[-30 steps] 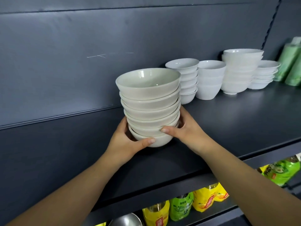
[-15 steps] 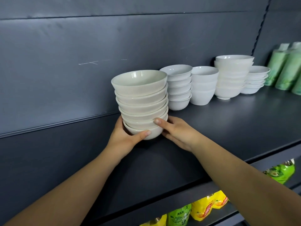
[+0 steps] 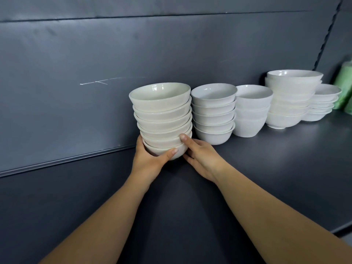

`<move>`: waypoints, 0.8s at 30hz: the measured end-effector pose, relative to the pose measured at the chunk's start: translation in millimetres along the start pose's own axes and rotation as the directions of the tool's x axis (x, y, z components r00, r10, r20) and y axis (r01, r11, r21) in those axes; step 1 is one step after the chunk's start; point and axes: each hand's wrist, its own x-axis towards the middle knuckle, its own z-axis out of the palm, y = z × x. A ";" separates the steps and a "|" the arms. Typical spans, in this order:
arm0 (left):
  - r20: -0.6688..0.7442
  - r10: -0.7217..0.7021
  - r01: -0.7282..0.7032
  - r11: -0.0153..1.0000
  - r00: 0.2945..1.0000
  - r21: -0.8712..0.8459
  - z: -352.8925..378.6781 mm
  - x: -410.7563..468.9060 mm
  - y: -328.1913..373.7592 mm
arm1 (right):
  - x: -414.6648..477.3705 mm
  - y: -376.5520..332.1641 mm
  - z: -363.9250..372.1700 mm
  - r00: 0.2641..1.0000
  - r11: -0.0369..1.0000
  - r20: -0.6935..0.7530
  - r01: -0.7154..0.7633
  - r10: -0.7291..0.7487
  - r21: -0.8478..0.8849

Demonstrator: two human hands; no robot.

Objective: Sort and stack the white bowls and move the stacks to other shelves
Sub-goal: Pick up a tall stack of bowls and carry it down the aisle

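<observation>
A dark grey wall (image 3: 171, 44) filled the back. A thin white scratch (image 3: 99, 82) ran across it, left of the middle. Lower down, a long strip (image 3: 66, 161) crossed the wall, slanting up to the right. A thin line (image 3: 152, 16) ran near the top. A black post (image 3: 327, 33) with notches stood at the top right. Blurry green bottles (image 3: 344, 86) stood at the far right edge.

Soft, even light falls from above, bright enough to read everything. Small glints sit inside the top rim of the nearest stack of bowls (image 3: 162, 119). The tall stack (image 3: 291, 103) further right is washed out, its rims merging. A soft shadow darkens the shelf (image 3: 266, 168) just in front of the nearest stack. Wide-angle bending curves the back panel (image 3: 95, 44) seams, and the green bottles (image 3: 344, 86) at the edge are blurred.
</observation>
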 end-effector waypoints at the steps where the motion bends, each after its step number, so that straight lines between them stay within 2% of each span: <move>1: -0.007 -0.002 0.002 1.000 1.000 0.002 0.8 1.9 -1.4 | 2.5 0.7 -0.6 1.000 1.000 0.004 0.000 0.000 0.009; 9: -0.055 0.012 -0.010 1.000 0.998 0.027 9.6 12.3 -3.9 | 15.0 5.7 -3.9 0.998 0.998 -0.046 0.031 -0.034 -0.055; 14: -0.065 0.020 -0.016 0.998 0.998 0.065 10.7 12.9 -1.3 | 20.4 5.3 -6.0 0.993 0.982 -0.092 0.055 -0.072 -0.178; 18: -0.104 0.053 -0.030 0.977 0.993 0.211 18.0 4.4 1.8 | 23.7 7.1 -9.4 0.988 0.959 -0.107 0.075 -0.108 -0.272; 21: -0.144 0.063 0.001 0.913 0.988 0.409 21.6 -6.6 -1.3 | 20.5 6.0 -8.9 0.964 0.902 -0.161 0.128 -0.210 -0.413; 24: -0.185 0.042 0.049 0.886 0.982 0.461 16.1 -30.5 8.1 | 9.7 6.4 -9.2 0.900 0.760 -0.147 0.249 -0.411 -0.601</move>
